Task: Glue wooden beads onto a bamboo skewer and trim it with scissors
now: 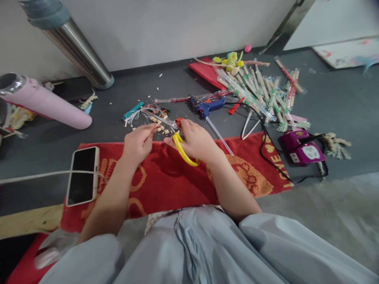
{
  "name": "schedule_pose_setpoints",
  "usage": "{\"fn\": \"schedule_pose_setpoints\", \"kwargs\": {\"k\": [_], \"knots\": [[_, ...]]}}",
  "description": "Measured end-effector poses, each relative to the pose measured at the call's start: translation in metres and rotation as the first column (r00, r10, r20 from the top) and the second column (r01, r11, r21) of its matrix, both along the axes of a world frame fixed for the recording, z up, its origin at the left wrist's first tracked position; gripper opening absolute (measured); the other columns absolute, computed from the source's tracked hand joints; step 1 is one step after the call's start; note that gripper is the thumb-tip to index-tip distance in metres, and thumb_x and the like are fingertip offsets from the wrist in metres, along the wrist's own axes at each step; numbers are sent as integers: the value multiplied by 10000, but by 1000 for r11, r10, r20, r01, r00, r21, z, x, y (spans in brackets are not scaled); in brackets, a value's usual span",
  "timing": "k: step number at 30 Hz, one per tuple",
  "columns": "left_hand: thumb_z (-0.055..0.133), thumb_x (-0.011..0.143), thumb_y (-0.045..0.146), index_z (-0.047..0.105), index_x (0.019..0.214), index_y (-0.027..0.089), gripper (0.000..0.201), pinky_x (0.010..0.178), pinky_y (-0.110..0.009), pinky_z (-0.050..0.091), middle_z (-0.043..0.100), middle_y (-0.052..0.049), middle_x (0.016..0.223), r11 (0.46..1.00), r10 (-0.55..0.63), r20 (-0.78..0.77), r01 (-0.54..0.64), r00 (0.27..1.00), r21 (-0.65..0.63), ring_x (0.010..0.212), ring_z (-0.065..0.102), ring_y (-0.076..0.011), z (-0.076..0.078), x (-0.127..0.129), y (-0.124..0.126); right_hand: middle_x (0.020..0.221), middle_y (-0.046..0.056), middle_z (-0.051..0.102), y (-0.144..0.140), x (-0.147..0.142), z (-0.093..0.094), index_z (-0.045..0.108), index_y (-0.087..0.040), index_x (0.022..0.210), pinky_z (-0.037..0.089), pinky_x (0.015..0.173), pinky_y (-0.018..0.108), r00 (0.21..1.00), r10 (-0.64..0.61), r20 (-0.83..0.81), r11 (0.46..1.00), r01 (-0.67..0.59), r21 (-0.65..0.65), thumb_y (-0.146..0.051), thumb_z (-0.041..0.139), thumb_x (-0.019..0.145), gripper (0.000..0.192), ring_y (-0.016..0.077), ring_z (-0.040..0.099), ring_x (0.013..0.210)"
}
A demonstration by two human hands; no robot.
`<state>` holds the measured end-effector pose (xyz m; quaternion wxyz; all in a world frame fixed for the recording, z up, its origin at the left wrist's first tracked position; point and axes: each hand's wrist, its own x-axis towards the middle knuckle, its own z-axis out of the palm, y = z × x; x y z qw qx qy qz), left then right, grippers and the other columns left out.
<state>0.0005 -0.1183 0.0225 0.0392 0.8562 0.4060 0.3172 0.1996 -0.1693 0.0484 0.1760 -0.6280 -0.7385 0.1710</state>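
Note:
My right hand (198, 140) is closed around the scissors (184, 152), whose yellow handle loop hangs below the fingers. The metal blades point up and left, toward my other hand. My left hand (138, 142) is in a pinch, with its fingertips beside the blades; a small pale piece seems to be between them, too small to name. Short pale cut bits (161, 128) lie scattered just beyond the fingertips. Something small and orange-red shows by my right index finger. Both hands are above the far edge of a red towel (171, 181).
A blue glue gun (211, 106) with a clear stick lies beyond my right hand. Wrapped sticks (260, 90) are piled at the back right, near a purple power adapter (302, 148). At left are a phone (83, 175), a pink tumbler (50, 100) and a metal post (78, 47).

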Motion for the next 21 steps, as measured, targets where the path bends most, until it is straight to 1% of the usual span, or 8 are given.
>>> {"fn": "schedule_pose_setpoints", "kwargs": {"k": [4,8,14,21], "knots": [[416,955,265,719,984,181,315,841,-269,556,761,-69,1027,1000,-14,-7,14,1000,8,954,709,-163,-1,-1,0,1087,147,660,1,-1,2,556,-107,1072,418,793,317,1000,-24,1,999,24,-32,-690,393,897,630,249,631,956],[411,952,278,720,963,190,322,833,-293,563,763,-75,1011,1000,-11,0,11,1000,-5,942,715,-178,0,0,0,1084,134,674,2,-2,4,572,-117,1074,410,751,308,999,-48,13,997,49,-64,-680,376,908,619,241,640,937],[386,958,322,711,1001,194,352,794,-289,554,761,-74,984,999,25,-25,-26,999,-28,900,709,-175,2,0,0,1049,129,699,1,-8,9,597,-133,1060,411,693,309,991,-110,72,987,118,-112,-697,371,895,630,256,658,906],[406,963,327,704,976,187,330,769,-265,536,762,-75,962,1000,24,-22,-24,999,17,888,709,-173,0,2,-1,1035,143,711,-1,-11,13,623,-130,1051,445,696,327,985,-132,107,978,147,-148,-703,376,887,645,284,678,911]]}}
